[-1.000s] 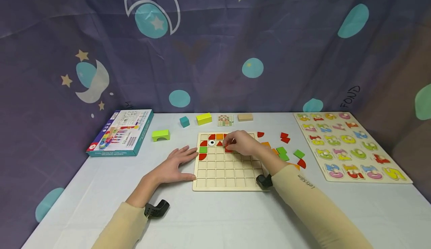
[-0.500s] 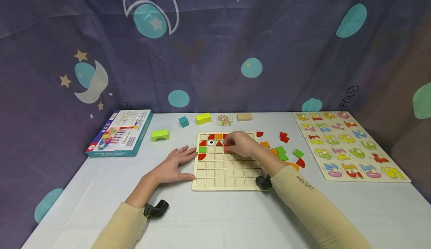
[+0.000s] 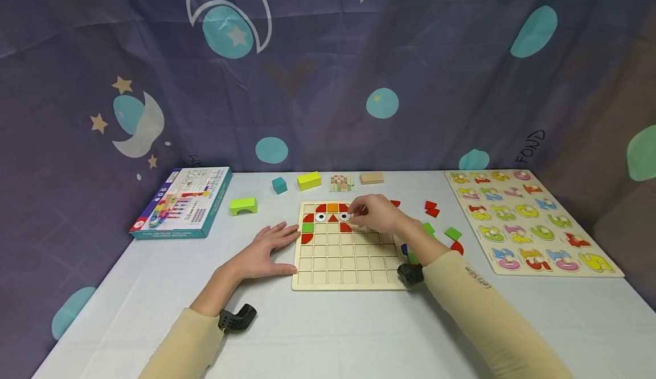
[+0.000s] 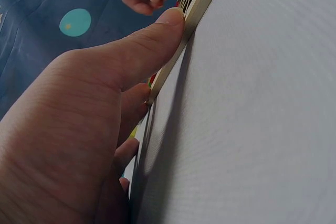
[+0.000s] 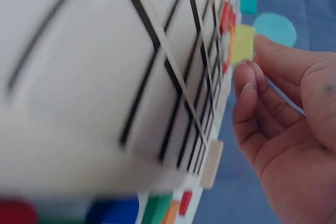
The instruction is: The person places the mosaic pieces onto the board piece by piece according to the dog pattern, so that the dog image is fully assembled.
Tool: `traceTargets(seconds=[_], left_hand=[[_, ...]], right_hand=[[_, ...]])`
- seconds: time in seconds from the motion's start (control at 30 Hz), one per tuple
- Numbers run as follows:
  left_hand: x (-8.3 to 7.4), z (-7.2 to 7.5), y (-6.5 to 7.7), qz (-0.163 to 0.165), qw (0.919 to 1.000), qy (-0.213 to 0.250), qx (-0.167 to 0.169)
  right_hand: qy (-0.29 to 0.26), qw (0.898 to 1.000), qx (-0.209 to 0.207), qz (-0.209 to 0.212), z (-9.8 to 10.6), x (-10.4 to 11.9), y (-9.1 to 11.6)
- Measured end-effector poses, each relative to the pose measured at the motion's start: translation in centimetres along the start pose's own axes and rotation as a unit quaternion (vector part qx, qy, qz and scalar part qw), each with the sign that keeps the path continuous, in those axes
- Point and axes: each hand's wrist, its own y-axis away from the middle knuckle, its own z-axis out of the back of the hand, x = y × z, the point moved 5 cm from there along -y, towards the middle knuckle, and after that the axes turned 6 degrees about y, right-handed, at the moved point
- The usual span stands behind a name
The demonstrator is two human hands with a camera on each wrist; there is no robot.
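A wooden grid board [image 3: 348, 287] lies on the table with coloured tiles set in its upper left cells. My left hand [image 3: 270, 251] rests at the board's left edge, fingers spread; in the left wrist view its thumb [image 4: 170, 19] touches the rim. Over the upper right of the grid is my right hand [image 3: 378, 215], fingers loosely curled, with no tile visible in its grasp. Just left of its fingertips sit a round white eye tile [image 3: 344, 218] and, below that, a red tile [image 3: 345, 227]. A red triangle [image 3: 332, 218] lies between the two eye tiles.
Loose red [image 3: 431, 205] and green tiles [image 3: 453, 233] lie right of the board, partly behind the right forearm. Behind it stand a yellow block [image 3: 309, 181], a pattern card [image 3: 341, 183] and a wooden block [image 3: 372, 178]. A number puzzle [image 3: 553, 271] lies right; a box [image 3: 192, 202], left.
My right hand has lifted off the red tile and shifted slightly right, uncovering that tile and the right eye tile. The left hand stays at the board's edge.
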Motion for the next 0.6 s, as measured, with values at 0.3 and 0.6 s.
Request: traceTargets(seconds=[0.3,0.6], left_hand=[[0.2,0.0,-0.2,-0.006,1.0,-0.001,-0.001],[0.4,-0.2,-0.1,-0.001,1.0,-0.002,-0.001]], right_hand=[[-0.015,0.997,-0.041,-0.065,3.7,-4.2,2.1],[0.012,0.992,-0.067,-0.107,7.5,-8.8,5.1]])
